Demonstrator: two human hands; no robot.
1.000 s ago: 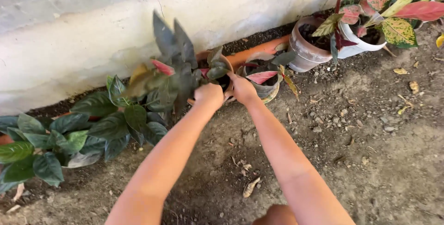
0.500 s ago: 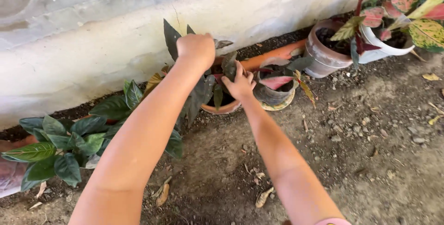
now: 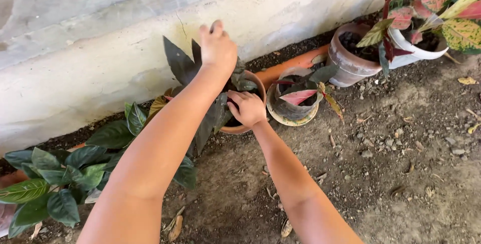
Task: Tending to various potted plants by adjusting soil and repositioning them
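The terracotta pot (image 3: 249,124) is sitting on bare soil (image 3: 381,174) at the foot of the pale wall (image 3: 100,68), hemmed between a green leafy plant (image 3: 75,169) and a small saucered pot (image 3: 293,104) — open ground only toward the camera. Its dark leaves (image 3: 183,66) are pointing up and left. The right hand (image 3: 248,107) is curling closed inside the rim; the left hand (image 3: 218,48), fingers loosely together, is now lifting above the foliage — higher than before.
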